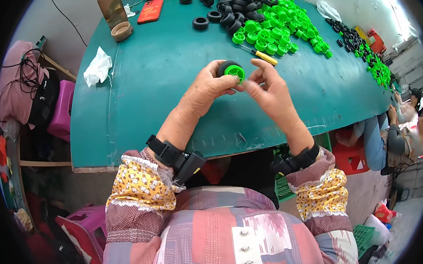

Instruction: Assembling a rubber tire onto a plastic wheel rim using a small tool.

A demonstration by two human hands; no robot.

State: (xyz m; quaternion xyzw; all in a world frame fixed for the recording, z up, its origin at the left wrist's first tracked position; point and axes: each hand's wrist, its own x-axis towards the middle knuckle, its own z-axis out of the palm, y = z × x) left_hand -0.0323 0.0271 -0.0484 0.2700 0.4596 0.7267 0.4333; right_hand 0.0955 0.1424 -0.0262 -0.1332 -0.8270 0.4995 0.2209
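My left hand (206, 86) is closed around a small toy wheel, held a little above the green table. The wheel is a black tyre (223, 67) with a bright green plastic hub (234, 73) facing right, and my left thumb presses near the hub's lower edge. Just to the right is my right hand (270, 90), its index finger raised and apart from the thumb. Nothing shows between those fingers, which are slightly blurred; whether the thumb touches the wheel I cannot tell. Beyond it lies a screwdriver (267, 58) with a yellow handle.
Green hubs (282, 27) and black tyres (237, 8) are heaped at the far side of the table (161, 63). A red phone (150, 11), a brown bottle (111, 11) and crumpled tissue (97, 67) lie at left. More parts and other people (405, 128) are at right.
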